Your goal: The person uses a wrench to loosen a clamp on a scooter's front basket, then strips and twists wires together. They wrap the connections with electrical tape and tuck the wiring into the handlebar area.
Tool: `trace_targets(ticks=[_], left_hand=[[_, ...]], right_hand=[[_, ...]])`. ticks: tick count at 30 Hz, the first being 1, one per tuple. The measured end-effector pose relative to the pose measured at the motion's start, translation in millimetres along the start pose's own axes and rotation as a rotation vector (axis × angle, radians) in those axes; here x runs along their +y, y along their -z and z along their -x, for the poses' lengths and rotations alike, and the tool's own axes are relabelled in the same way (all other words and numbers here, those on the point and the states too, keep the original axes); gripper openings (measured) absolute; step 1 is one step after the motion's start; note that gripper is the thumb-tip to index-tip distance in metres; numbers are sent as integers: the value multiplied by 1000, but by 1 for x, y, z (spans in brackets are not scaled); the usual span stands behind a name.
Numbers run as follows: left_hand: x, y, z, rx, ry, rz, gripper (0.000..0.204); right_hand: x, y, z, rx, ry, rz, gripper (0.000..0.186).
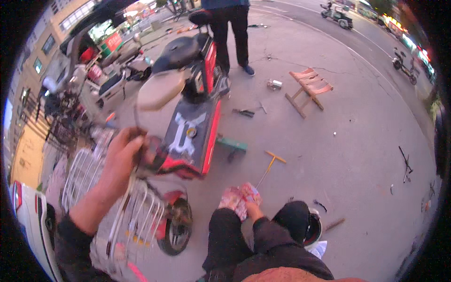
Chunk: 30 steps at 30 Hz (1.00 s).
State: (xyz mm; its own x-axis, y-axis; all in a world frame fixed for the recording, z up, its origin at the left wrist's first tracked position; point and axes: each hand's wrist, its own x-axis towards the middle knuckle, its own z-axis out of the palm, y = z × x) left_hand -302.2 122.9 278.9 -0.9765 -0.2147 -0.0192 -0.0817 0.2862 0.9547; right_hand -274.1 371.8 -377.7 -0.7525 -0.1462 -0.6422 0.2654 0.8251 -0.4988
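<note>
My left hand (pixel 123 152) is closed at the handlebar (pixel 150 152) of a red and black electric scooter (pixel 211 117), beside the thin dark stem of a beige oval mirror (pixel 162 90). Blur hides exactly where the fingers press. Below that forearm is the scooter's white wire basket (pixel 136 211), next to the front wheel (pixel 177 235). My right hand (pixel 254 210) is low by my knees, closed on a pink patterned cloth (pixel 240 199). A yellow T-handle tool (pixel 271 162) points its shaft toward the cloth; whether they touch, I cannot tell. A light-coloured wrench-shaped piece (pixel 184 136) lies on the scooter's footboard.
A person (pixel 230 37) in dark trousers stands behind the scooter. On the pavement are a wooden folding stool (pixel 311 84), pliers (pixel 244 113), a green box (pixel 232 144) and dark tools (pixel 406 162). A dark round tub (pixel 315 226) stands by my right knee. Parked bikes crowd the left.
</note>
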Motion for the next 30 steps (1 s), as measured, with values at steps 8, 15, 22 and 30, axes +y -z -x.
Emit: trace_targets(ticks=[8, 15, 22, 30], left_hand=[[5, -9, -1, -311, -132, 22, 30], [5, 1, 3, -361, -183, -26, 29], [3, 7, 7, -455, -206, -16, 29], [-2, 8, 3, -483, -241, -39, 25]], right_hand=[[-134, 298, 78, 230, 72, -1216, 24], [-203, 399, 311, 590, 726, -461, 33], [-267, 378, 355, 840, 914, 64, 33], [-298, 364, 344, 900, 1010, 142, 34]])
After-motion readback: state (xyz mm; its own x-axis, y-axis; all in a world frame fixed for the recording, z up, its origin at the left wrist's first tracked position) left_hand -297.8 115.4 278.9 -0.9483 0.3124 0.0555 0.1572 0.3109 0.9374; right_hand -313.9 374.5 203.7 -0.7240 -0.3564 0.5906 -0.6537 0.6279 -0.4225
